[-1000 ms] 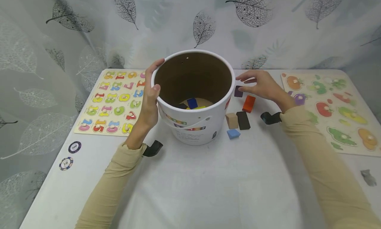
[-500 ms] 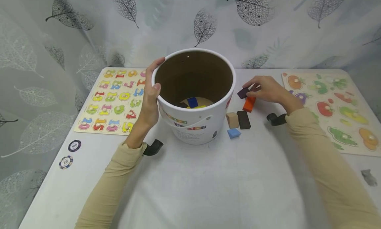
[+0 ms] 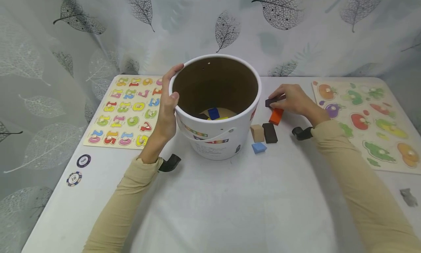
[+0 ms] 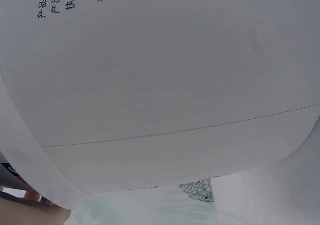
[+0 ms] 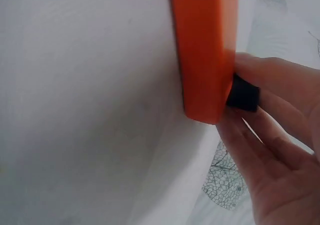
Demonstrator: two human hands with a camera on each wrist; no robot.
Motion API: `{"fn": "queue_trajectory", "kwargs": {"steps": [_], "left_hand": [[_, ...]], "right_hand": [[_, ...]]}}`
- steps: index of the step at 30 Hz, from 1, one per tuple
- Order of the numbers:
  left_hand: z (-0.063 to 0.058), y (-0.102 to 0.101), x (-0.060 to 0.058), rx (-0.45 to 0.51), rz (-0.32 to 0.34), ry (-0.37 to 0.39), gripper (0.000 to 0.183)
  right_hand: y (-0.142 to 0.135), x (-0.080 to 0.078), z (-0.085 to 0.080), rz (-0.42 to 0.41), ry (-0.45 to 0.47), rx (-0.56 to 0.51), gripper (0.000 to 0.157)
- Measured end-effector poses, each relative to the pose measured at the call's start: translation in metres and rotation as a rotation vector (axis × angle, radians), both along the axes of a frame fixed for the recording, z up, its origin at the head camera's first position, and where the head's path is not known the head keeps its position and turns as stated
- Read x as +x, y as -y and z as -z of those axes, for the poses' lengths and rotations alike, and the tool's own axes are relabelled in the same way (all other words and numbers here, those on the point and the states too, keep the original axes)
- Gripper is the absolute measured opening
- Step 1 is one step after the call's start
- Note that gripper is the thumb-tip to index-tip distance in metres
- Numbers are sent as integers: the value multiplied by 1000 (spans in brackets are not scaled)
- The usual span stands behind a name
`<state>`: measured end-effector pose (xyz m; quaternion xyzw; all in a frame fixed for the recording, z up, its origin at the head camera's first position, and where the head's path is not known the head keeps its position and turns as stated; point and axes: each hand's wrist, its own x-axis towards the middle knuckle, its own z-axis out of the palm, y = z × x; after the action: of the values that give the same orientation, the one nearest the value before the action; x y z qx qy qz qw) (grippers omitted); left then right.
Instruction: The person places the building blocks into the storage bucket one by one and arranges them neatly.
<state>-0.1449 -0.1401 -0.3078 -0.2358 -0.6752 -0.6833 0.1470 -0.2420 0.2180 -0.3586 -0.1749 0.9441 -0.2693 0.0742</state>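
With thumb and fingers, my left hand (image 3: 166, 116) grips the left rim of a large white bucket (image 3: 213, 150), whose wall (image 4: 160, 95) fills the left wrist view. Inside it lie a blue block (image 3: 213, 113), a yellow block (image 3: 222, 118) and a dark piece too hidden to make out. My right hand (image 3: 294, 99) pinches a small dark purple block (image 5: 243, 93) to the right of the bucket, at the far end of an orange block (image 5: 202, 55). Nearer stand a natural wood block (image 3: 257, 133), a black block (image 3: 270, 132) and a light blue block (image 3: 259, 147).
A number puzzle board (image 3: 126, 110) lies left of the bucket, a vegetable puzzle board (image 3: 371, 121) to the right. Two poker chips (image 3: 74, 178) rest near the left table edge. A small grey figure (image 3: 408, 197) is at far right. A leaf-print curtain (image 3: 197, 30) hangs behind.
My right hand has shifted slightly right and drawn the dark purple block away from the bucket, to the orange block's far end, turning it. My left hand keeps its place on the rim.
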Motion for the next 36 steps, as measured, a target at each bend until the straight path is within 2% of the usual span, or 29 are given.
{"fn": "queue_trajectory", "kwargs": {"steps": [3,5,8,12,15,18,21,25,32,36], "left_hand": [[-1,-1,0,-5,2,-3,90],[-1,-1,0,-8,1,-4,91],[-1,-2,-1,-8,-2,-1,92],[-1,-2,-1,-7,-3,5,92],[-1,-1,-1,-6,-1,8,92],[-1,1,0,-5,-9,7,90],[0,2,-1,-6,-18,7,88],[1,3,-1,-1,-7,6,86],[3,2,-1,7,3,15,88],[2,1,-1,2,0,19,90]], "right_hand": [[-1,2,-5,37,-57,-12,31],[-1,5,-13,51,-95,-33,31],[2,10,-35,63,-191,-80,31],[12,21,-74,69,-367,-233,31],[26,34,-102,20,-482,-390,31],[47,50,-126,-73,-532,-505,32],[67,63,-141,-185,-516,-586,33],[85,72,-147,-289,-482,-618,34],[94,75,-145,-319,-403,-645,31],[85,75,-144,-296,-419,-635,33]]}}
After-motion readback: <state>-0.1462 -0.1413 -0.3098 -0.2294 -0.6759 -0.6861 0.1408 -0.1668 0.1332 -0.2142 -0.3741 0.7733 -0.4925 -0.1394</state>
